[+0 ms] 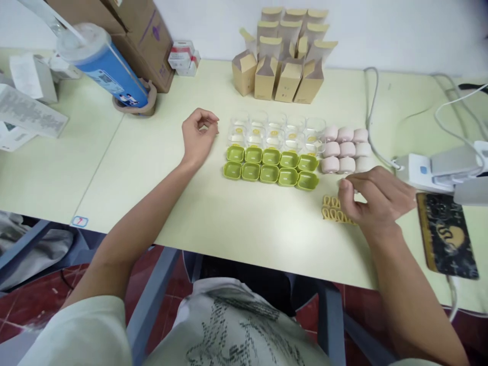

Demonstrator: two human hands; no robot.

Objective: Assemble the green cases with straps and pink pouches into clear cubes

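Shirt: a pale printed shirt (236, 330) is filling the bottom centre of the frame.
Yellow loops: these (331, 213) are lying right of centre on the table (236, 223), just left of the right hand and partly hidden by it.
Right hand: this hand (375, 198) is hovering at the right of the frame, thumb and forefinger bending close together; whether they are pinching anything, I cannot tell.
Dark slab: a gold-patterned slab (448, 235) is lying at lower right, beside the right wrist.
Green cups: ten (270, 173) are sitting in two rows at the centre, well left of the right hand.
Pink caps: these (346, 150) are standing in a block just above the right hand.
Left hand: this hand (199, 137) is resting left of centre, fingers curling loosely, thumb slightly apart.
Clear cups: these (275, 137) are standing behind the green ones, near the left hand's right side.
Small cartons: brown cartons (287, 84) are standing with flaps raised at top centre.
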